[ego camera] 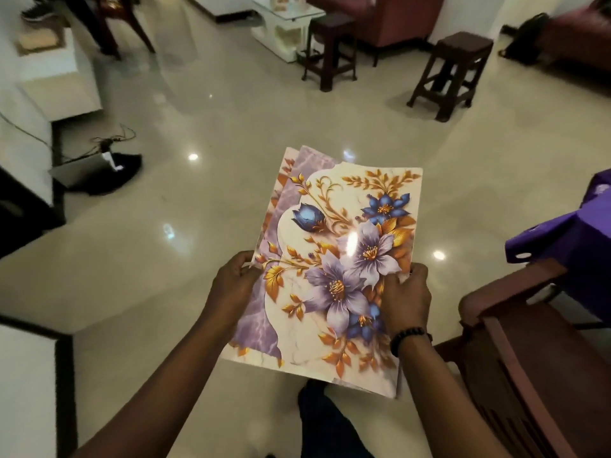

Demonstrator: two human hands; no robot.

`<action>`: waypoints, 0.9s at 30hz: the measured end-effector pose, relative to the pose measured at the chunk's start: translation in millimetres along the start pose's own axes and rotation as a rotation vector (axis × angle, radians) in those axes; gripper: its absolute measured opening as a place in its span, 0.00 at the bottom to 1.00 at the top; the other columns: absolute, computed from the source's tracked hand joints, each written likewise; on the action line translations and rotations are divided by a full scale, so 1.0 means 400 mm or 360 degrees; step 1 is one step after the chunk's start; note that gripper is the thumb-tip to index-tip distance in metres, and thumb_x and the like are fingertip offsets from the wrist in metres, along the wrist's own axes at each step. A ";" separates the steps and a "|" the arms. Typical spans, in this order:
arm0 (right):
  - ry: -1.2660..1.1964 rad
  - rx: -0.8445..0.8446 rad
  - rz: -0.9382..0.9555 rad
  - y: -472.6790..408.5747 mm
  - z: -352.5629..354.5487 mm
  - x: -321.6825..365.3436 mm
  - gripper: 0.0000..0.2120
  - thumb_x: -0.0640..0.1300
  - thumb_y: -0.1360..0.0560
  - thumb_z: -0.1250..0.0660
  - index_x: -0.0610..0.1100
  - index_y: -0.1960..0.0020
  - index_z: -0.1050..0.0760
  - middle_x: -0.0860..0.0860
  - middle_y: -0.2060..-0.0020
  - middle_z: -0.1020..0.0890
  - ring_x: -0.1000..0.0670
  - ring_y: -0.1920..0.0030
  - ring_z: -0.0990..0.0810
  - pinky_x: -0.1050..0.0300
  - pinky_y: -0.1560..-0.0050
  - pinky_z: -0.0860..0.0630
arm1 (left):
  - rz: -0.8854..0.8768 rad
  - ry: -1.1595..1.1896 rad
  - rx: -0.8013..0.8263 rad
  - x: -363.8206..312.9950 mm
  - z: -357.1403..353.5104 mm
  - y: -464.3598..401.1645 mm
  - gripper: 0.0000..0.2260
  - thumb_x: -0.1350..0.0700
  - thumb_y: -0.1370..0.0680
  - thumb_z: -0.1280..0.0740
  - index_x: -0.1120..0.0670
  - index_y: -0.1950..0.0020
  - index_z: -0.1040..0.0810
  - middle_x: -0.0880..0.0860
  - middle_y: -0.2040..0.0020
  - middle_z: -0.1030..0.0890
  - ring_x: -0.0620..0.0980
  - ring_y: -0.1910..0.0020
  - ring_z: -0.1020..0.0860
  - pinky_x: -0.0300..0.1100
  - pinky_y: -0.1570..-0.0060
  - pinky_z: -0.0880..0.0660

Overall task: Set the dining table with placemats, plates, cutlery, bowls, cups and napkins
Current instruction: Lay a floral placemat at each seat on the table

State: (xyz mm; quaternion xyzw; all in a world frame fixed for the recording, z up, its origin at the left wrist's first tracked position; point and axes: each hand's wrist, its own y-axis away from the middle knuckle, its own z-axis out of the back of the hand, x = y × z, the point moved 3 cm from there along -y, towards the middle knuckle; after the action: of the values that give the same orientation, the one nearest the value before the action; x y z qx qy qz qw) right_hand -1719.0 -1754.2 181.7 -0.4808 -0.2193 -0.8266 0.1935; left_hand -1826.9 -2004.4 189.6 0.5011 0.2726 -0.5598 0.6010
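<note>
Left of the placemats (334, 259), a laptop (77, 171) and tangled cable (112, 140) lie on the glossy floor (198, 209). The left hand (231, 282) pinches the stack's left edge, fingers curled under; the stack hangs above the floor. The right hand (405, 299) clamps the right edge, thumb on top. Beyond stand two dark stools (449, 74); right, a wooden chair (515, 352) and purple tablecloth (568, 233). No writing is readable.
</note>
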 end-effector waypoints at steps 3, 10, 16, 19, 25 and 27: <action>-0.0039 -0.0098 -0.0031 -0.133 -0.047 0.032 0.09 0.41 0.22 0.41 0.39 0.43 0.33 0.44 0.57 0.24 0.43 0.59 0.26 0.56 0.62 0.35 | -0.0084 -0.0043 0.0077 -0.066 -0.052 -0.165 0.11 0.48 0.19 0.35 0.50 0.39 0.22 0.50 0.47 0.16 0.50 0.49 0.17 0.51 0.46 0.20; -0.0143 -0.0295 -0.0129 -0.460 -0.086 0.115 0.09 0.40 0.22 0.40 0.39 0.42 0.33 0.46 0.57 0.25 0.44 0.59 0.28 0.56 0.61 0.35 | -0.0176 -0.0108 0.0286 -0.260 -0.228 -0.502 0.10 0.48 0.20 0.34 0.49 0.41 0.21 0.49 0.48 0.15 0.51 0.49 0.17 0.55 0.44 0.20; -0.0155 -0.0552 -0.0377 -0.718 -0.038 0.105 0.11 0.40 0.22 0.40 0.38 0.42 0.30 0.43 0.53 0.24 0.42 0.53 0.25 0.56 0.57 0.34 | -0.0274 -0.0101 0.0494 -0.399 -0.455 -0.690 0.11 0.47 0.20 0.34 0.49 0.39 0.22 0.49 0.47 0.16 0.51 0.49 0.17 0.50 0.46 0.20; -0.0191 -0.0732 -0.0453 -0.838 0.016 0.083 0.10 0.40 0.22 0.39 0.40 0.42 0.31 0.43 0.54 0.23 0.44 0.55 0.26 0.58 0.59 0.36 | -0.0307 -0.0080 0.0679 -0.472 -0.594 -0.791 0.09 0.50 0.19 0.35 0.49 0.40 0.22 0.48 0.48 0.16 0.47 0.50 0.17 0.40 0.53 0.22; -0.0326 -0.1171 -0.0450 -1.034 0.116 0.053 0.11 0.37 0.23 0.37 0.44 0.41 0.30 0.49 0.55 0.23 0.47 0.55 0.25 0.54 0.56 0.28 | -0.0280 -0.0368 0.1414 -0.639 -0.922 -1.030 0.08 0.50 0.19 0.35 0.51 0.43 0.20 0.51 0.49 0.15 0.50 0.52 0.17 0.46 0.50 0.21; -0.0347 -0.1291 -0.0527 -1.071 0.156 0.043 0.11 0.38 0.24 0.37 0.46 0.43 0.28 0.47 0.52 0.20 0.46 0.53 0.22 0.47 0.50 0.23 | -0.0275 -0.0377 0.1609 -0.693 -1.009 -1.075 0.08 0.55 0.19 0.36 0.54 0.43 0.20 0.53 0.49 0.15 0.48 0.56 0.16 0.40 0.58 0.21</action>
State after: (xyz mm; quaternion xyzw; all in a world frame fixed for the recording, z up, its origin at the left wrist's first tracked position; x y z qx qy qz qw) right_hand -1909.9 -1366.6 148.8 -0.5605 0.0293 -0.8101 -0.1695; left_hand -2201.5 -1472.0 167.1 0.6375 -0.0611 -0.7218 0.2625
